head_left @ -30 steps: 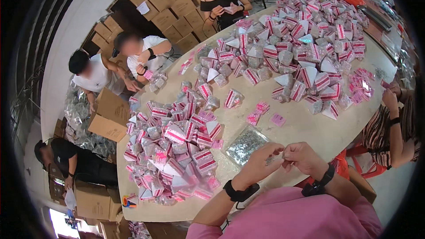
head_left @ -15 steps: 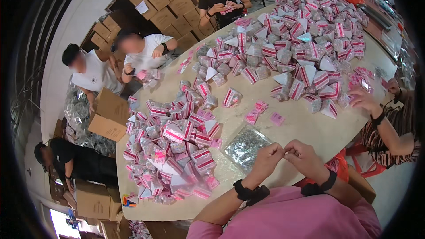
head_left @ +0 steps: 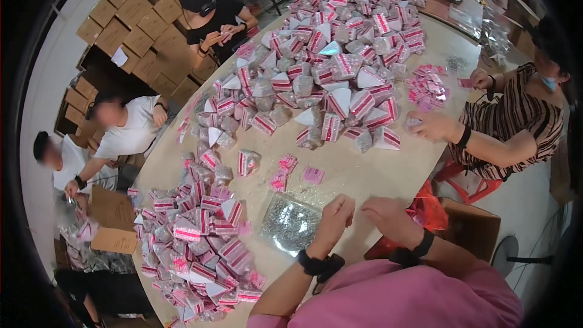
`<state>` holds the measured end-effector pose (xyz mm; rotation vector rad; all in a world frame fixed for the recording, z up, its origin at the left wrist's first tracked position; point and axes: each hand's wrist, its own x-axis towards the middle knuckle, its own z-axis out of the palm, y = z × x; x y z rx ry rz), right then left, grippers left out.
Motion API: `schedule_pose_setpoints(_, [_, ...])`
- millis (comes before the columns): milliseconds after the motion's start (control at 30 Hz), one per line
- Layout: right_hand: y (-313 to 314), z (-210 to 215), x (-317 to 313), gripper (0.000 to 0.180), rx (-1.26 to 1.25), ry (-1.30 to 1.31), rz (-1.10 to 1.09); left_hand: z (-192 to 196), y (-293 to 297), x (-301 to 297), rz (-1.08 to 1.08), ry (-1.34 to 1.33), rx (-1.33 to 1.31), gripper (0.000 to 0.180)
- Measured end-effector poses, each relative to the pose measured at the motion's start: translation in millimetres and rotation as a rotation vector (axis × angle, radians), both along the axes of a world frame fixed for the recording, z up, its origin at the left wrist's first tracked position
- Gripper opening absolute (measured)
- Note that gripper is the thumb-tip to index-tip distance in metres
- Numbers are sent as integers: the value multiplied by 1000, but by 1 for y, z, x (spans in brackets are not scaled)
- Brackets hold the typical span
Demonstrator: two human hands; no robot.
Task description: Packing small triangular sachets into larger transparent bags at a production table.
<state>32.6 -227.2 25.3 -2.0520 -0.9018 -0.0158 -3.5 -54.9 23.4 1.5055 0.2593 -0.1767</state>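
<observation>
My left hand (head_left: 337, 214) is closed, its fingers curled in over the near part of the table. What it pinches, if anything, does not show. A short gap away, my right hand (head_left: 385, 214) is bent with the fingers curled under; its fingertips are hidden. Right beside my left hand lies a flat clear plastic bag (head_left: 290, 223) full of small silvery pieces. Beyond the bag are some pink printed cards (head_left: 283, 172) and a single pink card (head_left: 313, 175).
A heap of pink-and-white striped packets (head_left: 200, 249) covers the table's left; a larger heap (head_left: 340, 54) spreads at the back. A co-worker in a striped top (head_left: 504, 115) handles a packet at right, near a pile of pink cards (head_left: 428, 88). An open carton (head_left: 467, 231) stands beside the table.
My hands have moved from fingertips together to slightly apart. The whole view has swung to the right. The striped-top co-worker now holds a small packet and a pink card.
</observation>
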Motion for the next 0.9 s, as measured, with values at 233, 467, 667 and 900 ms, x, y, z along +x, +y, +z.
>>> schedule_pose_setpoints(233, [-62,-1,-3,15,-31,570,-260,-47,-7,128,113,4,542,62])
schedule_pose_setpoints(467, [-109,-31,-34,15,-7,550,-416,-90,-40,222,357,97,578,95])
schedule_pose_setpoints(667, [-130,-44,-35,15,27,610,-521,-90,-34,223,300,291,857,87])
schedule_pose_setpoints(900, [-103,-41,-10,15,196,718,-394,-108,23,162,341,302,-262,39])
